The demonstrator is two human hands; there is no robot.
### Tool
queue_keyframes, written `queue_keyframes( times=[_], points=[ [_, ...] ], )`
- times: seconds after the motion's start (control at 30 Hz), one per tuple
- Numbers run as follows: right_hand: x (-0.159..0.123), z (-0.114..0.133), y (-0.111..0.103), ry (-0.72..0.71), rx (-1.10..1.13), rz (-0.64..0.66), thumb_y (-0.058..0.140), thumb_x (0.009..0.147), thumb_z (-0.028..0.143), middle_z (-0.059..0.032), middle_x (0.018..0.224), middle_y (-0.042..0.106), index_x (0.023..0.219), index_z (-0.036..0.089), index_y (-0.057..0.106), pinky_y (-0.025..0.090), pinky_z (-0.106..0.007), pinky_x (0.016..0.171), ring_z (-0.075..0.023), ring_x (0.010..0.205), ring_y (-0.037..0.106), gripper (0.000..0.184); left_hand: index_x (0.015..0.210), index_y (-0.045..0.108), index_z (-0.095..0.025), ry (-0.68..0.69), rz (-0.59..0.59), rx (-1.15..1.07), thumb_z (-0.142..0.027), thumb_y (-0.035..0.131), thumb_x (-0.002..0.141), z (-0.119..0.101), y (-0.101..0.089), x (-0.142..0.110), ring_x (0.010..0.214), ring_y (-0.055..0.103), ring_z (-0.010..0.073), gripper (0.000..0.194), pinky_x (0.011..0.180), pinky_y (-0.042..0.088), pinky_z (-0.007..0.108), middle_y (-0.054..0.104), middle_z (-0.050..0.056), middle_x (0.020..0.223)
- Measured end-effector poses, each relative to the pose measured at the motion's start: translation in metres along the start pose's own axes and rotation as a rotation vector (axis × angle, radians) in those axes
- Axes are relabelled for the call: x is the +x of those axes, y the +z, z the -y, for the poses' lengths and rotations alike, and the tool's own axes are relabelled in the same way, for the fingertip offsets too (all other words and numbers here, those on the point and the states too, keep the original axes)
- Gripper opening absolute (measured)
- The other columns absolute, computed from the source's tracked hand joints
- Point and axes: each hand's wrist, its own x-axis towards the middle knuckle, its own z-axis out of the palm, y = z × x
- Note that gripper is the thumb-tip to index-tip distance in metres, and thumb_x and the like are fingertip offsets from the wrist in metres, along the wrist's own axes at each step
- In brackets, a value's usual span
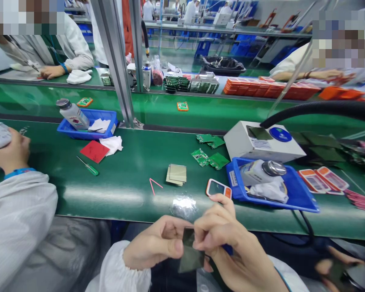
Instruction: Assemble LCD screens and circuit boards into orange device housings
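Observation:
My left hand [153, 245] and my right hand [228, 241] meet below the near edge of the green bench [124, 182]. Both pinch a small dark rectangular panel [191, 253] between thumb and fingers, the left hand on its left edge and the right hand on its upper right corner. Just beyond my hands on the bench lie a crumpled clear film [184, 206], a small orange-framed screen unit [218, 188], a stack of grey-green panels [176, 174] and pink tweezers [154, 185].
A blue tray [295, 190] with a metal-capped bottle and cloth sits at right beside a white box [261, 144]. Green circuit boards [208, 156] lie mid-bench. A co-worker's sleeve [18, 219] is at left, near a second blue tray [88, 123], red card and green screwdriver [88, 166].

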Motion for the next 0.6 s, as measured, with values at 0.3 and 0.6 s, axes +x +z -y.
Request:
queue_keyframes(
  times=[0.3, 0.6],
  points=[
    [-0.003, 0.011, -0.001, 0.012, 0.051, -0.189, 0.046, 0.082, -0.002, 0.0101, 0.069, 0.062, 0.079, 0.024, 0.041, 0.026, -0.040, 0.101, -0.0076, 0.057, 0.056, 0.027, 0.106, 0.070, -0.016, -0.022, 0.042, -0.173, -0.033, 0.075, 0.072, 0.001, 0.002, 0.002, 0.079, 0.067, 0.0119, 0.039, 0.073, 0.048, 0.017, 0.072, 0.007, 0.086],
    [0.007, 0.018, 0.000, 0.065, 0.208, -0.366, 0.046, 0.097, 0.030, 0.0109, 0.057, 0.066, 0.067, 0.022, 0.040, 0.032, -0.034, 0.087, -0.0092, 0.047, 0.053, 0.032, 0.122, 0.057, -0.005, 0.065, 0.135, 0.042, 0.003, -0.008, 0.070, -0.002, -0.003, -0.009, 0.109, 0.056, 0.0266, 0.084, 0.089, 0.028, 0.061, 0.064, 0.004, 0.108]
  ],
)
